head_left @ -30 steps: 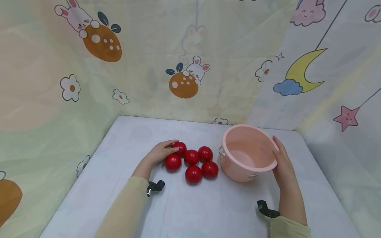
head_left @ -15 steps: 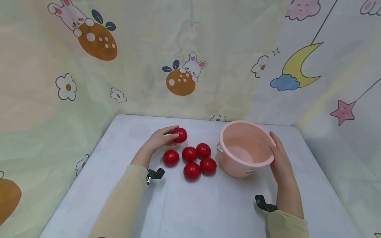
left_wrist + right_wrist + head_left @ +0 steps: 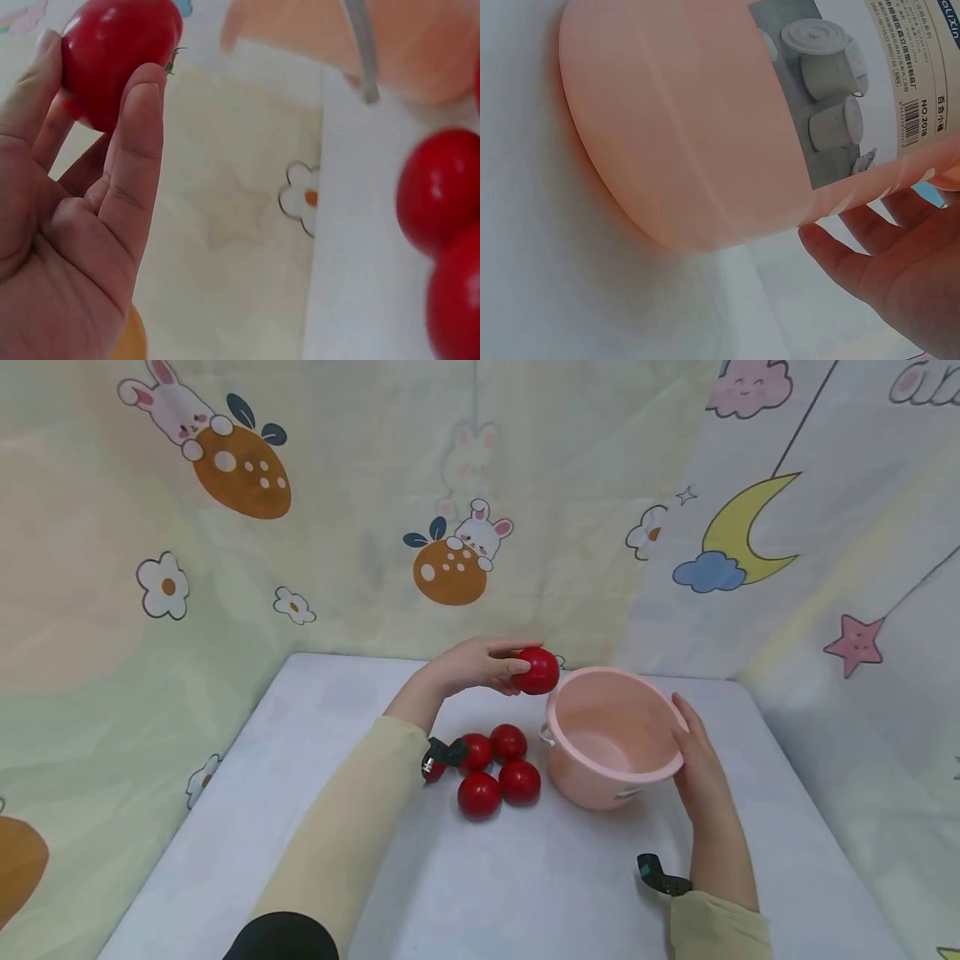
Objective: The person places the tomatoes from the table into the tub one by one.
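A red tomato (image 3: 537,671) is held up by my left hand (image 3: 483,664), between thumb and fingers, just beyond the left rim of a pink plastic bucket (image 3: 577,768). A small green stem shows on this tomato (image 3: 124,56) in the left wrist view. My right hand (image 3: 701,768) holds the bucket by its right rim. In the right wrist view, the fingers of that hand (image 3: 900,262) lie along the side of the bucket (image 3: 682,135), which has a printed label. Several more tomatoes (image 3: 519,782) rest on the table left of the bucket, one partly hidden behind the left wrist camera.
The white table (image 3: 570,893) ends at a cartoon-printed cloth (image 3: 337,527) behind and at both sides. A light handle end (image 3: 547,735) sits on the bucket's left side. Dark wrist cameras are strapped on, such as the right one (image 3: 663,877).
My left hand has lifted one tomato from the group and carried it right, to beside the bucket's rim. My right hand stays on the bucket.
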Action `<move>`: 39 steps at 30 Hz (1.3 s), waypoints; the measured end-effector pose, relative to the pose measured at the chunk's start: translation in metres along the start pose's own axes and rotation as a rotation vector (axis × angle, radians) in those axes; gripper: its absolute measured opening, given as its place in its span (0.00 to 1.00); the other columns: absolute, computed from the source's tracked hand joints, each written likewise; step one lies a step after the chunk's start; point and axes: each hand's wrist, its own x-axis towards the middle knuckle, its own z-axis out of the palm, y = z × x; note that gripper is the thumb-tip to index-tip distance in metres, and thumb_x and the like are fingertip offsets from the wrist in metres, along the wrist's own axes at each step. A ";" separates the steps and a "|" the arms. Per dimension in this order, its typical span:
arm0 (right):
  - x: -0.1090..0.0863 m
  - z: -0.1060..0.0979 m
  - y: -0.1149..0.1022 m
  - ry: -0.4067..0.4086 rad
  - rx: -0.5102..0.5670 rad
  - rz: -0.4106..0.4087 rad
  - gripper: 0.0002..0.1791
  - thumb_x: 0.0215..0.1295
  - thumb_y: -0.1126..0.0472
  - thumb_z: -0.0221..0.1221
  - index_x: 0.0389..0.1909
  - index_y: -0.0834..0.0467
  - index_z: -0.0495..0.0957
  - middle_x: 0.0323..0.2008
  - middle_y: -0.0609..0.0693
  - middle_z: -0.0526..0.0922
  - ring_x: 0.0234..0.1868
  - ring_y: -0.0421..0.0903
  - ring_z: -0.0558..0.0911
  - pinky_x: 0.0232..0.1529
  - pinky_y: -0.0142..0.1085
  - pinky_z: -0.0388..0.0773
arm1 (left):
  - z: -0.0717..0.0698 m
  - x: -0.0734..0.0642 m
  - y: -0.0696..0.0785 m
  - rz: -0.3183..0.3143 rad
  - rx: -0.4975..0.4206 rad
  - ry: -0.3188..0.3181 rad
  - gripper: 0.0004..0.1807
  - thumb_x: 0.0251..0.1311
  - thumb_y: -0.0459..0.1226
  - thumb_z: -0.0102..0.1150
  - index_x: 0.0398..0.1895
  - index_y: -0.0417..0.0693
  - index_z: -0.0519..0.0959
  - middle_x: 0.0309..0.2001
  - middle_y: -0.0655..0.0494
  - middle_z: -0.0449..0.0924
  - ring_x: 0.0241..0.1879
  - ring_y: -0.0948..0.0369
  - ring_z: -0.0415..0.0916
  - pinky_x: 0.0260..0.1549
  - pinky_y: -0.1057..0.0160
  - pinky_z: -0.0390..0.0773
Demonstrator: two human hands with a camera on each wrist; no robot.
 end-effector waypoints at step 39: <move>-0.005 0.003 0.004 0.015 -0.104 -0.003 0.36 0.72 0.37 0.48 0.74 0.20 0.42 0.79 0.38 0.44 0.79 0.54 0.49 0.69 0.55 0.65 | 0.131 0.113 0.063 -0.343 0.078 -0.535 0.25 0.52 0.32 0.73 0.54 0.59 0.79 0.52 0.59 0.74 0.54 0.55 0.73 0.46 0.51 0.85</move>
